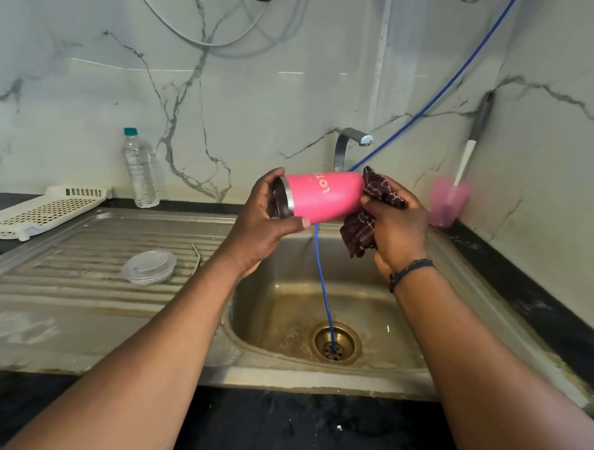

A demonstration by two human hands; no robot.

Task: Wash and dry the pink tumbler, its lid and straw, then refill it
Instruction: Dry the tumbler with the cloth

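Observation:
The pink tumbler (325, 196) lies on its side in the air above the sink basin (286, 312), steel rim pointing left. My left hand (262, 223) grips it at the rim end, thumb under the body. My right hand (398, 225) holds a dark maroon cloth (363, 227) against the tumbler's base. The clear lid (148, 266) lies flat on the ribbed draining board (85, 268). Just right of it lies the thin metal straw (196, 259).
A blue hose (323, 286) runs from the upper right down into the drain (335, 342). The tap (350, 142) stands behind the tumbler. A water bottle (141, 170) and a white rack (43, 211) stand at left, a pink cup (448, 203) with a brush at right.

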